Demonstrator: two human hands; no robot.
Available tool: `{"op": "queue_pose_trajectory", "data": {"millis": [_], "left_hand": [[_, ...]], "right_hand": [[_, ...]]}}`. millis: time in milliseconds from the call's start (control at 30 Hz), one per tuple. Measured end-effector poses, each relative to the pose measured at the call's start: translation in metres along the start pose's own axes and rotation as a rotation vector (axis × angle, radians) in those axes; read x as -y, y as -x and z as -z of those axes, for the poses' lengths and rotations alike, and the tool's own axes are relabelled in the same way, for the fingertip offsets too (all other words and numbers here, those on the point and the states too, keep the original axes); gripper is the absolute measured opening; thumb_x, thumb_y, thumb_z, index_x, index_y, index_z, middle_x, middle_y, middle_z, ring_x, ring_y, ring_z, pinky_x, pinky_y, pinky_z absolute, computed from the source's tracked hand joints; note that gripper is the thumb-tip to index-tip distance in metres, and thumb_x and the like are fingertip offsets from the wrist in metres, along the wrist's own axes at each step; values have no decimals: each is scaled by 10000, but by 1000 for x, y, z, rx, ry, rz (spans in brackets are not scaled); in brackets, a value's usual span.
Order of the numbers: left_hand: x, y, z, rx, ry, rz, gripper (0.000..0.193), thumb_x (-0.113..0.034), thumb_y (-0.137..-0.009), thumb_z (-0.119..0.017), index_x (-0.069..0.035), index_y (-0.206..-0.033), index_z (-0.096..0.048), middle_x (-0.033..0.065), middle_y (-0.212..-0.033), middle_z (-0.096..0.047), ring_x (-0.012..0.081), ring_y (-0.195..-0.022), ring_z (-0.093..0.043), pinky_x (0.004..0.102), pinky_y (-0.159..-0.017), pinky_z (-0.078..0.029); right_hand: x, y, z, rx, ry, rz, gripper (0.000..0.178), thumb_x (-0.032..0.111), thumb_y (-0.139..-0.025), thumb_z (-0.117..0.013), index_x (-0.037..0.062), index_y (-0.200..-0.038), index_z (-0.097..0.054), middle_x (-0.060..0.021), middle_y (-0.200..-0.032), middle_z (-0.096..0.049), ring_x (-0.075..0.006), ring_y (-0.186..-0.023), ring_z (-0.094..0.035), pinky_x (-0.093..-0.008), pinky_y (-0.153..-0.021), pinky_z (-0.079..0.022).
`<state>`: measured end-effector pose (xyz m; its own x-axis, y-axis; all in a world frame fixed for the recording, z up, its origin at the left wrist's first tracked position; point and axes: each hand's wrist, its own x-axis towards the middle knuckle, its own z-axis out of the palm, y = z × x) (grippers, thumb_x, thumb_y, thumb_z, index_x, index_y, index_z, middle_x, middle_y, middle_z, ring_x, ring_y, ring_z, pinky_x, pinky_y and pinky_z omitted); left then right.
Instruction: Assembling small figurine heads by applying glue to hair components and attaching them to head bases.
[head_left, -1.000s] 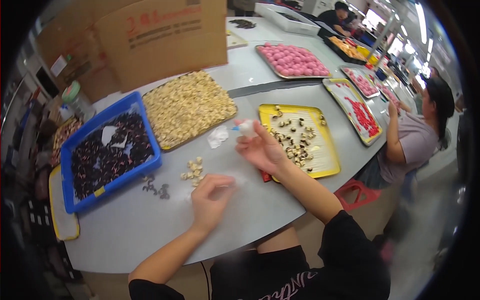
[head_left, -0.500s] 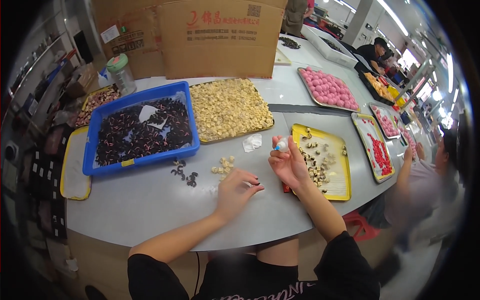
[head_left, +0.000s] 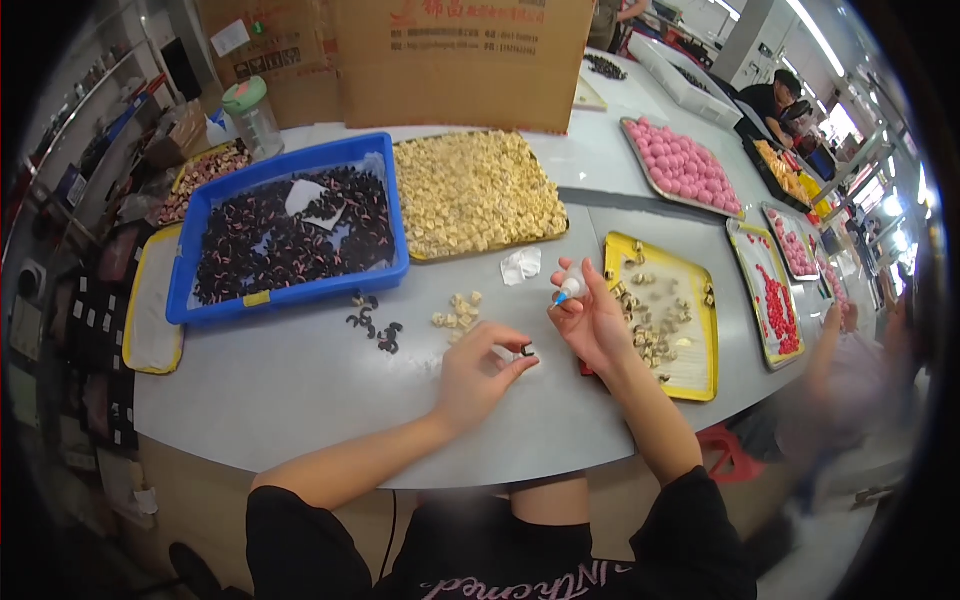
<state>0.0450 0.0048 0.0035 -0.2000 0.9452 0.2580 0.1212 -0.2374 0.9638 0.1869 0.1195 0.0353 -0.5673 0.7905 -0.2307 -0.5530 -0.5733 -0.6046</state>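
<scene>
- left hand (head_left: 478, 375): thumb and forefinger nearly closed, pinching a small dark piece (head_left: 529, 350)
- right hand (head_left: 603, 330), at its two o'clock: fingers curled around a white squeeze bottle (head_left: 573, 284) with a blue tip
- from the left hand, eleven o'clock: loose cream pieces (head_left: 457, 312)
- ten o'clock: blue tub (head_left: 340, 288) of black curved pieces
- two o'clock: yellow tray (head_left: 712, 340) of cream-and-dark pieces
- twelve o'clock: cardboard carton (head_left: 460, 80), red lettering blurred
</scene>
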Motion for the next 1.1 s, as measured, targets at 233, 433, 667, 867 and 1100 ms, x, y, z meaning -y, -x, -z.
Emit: {"op": "queue_pose_trajectory", "data": {"millis": [233, 433, 667, 867, 1100], "left_hand": [[2, -4, -1, -86, 44, -36, 471, 2, -712, -744, -46, -1069, -440, 91, -960, -624, 99, -785, -549, 201, -630, -447], [5, -3, 0, -58, 34, -5, 464, -1, -708, -750, -50, -1055, -446, 91, -963, -624, 95, -783, -541, 197, -621, -433], [2, -1, -1, -66, 37, -2, 466, 22, -698, -749, -47, -1047, -448, 95, -970, -619, 96, -781, -544, 196, -611, -435], [2, -1, -2, -59, 80, 11, 462, 51, -695, -737, -37, -1044, -448, 104, -968, -615, 106, -811, -569, 196, -599, -448], [4, -2, -4, -126, 71, -57, 427, 34, -694, -739, -14, -1027, -477, 82, -977, -575, 162, -902, -637, 236, -624, -534]], "right_hand": [[1, -5, -3, -34, 157, 45, 351, 348, -938, -487, 74, -1153, -445, -33, -821, -575, -40, -512, -393, -190, -508, -342], [-5, -11, 7, -107, 220, 53, 415, 351, -911, -534, 66, -1189, -418, -32, -786, -578, -40, -484, -359, -192, -508, -325], [-13, -7, 2, -91, 306, 74, 462, 363, -896, -551, 59, -1214, -408, -31, -781, -579, -36, -486, -349, -196, -523, -321], [-14, -8, 2, -98, 408, 112, 472, 374, -910, -515, 44, -1226, -399, -21, -772, -556, -31, -488, -328, -196, -548, -329], [-16, -5, -3, -99, 512, 196, 452, 370, -924, -483, 35, -1219, -413, -16, -776, -542, -34, -479, -318, -199, -586, -361]]}}
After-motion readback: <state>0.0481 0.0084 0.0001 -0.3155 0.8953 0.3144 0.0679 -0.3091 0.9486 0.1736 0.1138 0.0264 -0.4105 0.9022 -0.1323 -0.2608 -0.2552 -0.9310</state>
